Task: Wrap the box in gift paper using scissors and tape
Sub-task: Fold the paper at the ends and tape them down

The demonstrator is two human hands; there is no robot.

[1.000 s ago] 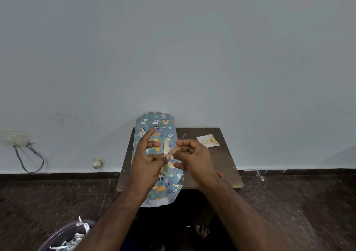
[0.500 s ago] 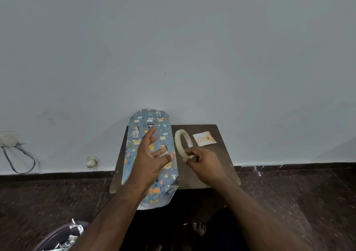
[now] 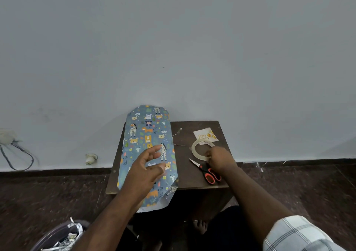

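Grey wall (image 3: 173,38) rises behind one small dark wooden bench (image 3: 194,179). One long box wrapped in blue animal-print gift paper (image 3: 148,135) lies along its left side, overhanging both ends. Left hand (image 3: 148,166) hovers above it, grip loose, fingers spread. Right hand (image 3: 219,157) pinches one clear tape ring (image 3: 196,150) lying on the bench. One pair of orange-handled scissors (image 3: 207,170) lies alongside.
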